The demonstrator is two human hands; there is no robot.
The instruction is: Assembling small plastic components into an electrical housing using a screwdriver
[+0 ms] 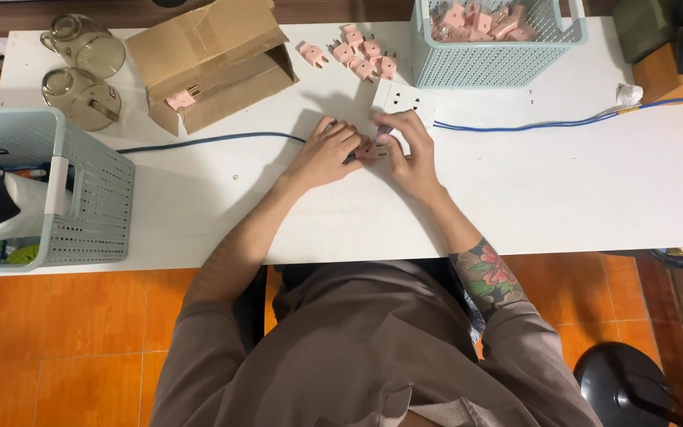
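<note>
Head camera looks straight down on a long white table [563, 190] that fills most of the view, with orange floor tiles below it and the person's brown-shirted torso at the bottom. At far left a pale green perforated basket [88, 198] hangs over the near edge; a second basket [492, 47], full of pink plugs, sits at the top right. A folded cardboard box [215, 55] lies top left beside two smoky glass jugs [81, 71]. A blue cable [563, 122] runs across the table to a white socket block [405, 99], with a loose pile of pink plugs [361, 51] just behind it. From where I watch, the left hand [322, 154] and right hand [413, 158] meet just in front of the socket block, fingers curled closed around one small pink plug [373, 146]; it is mostly hidden, so I cannot tell the exact grip. I judge the work goes best with both wrists resting on the table and the plug kept near the socket. Open tabletop lies to the right and toward the near edge; the left side is tighter, hemmed by cable, box and basket.
</note>
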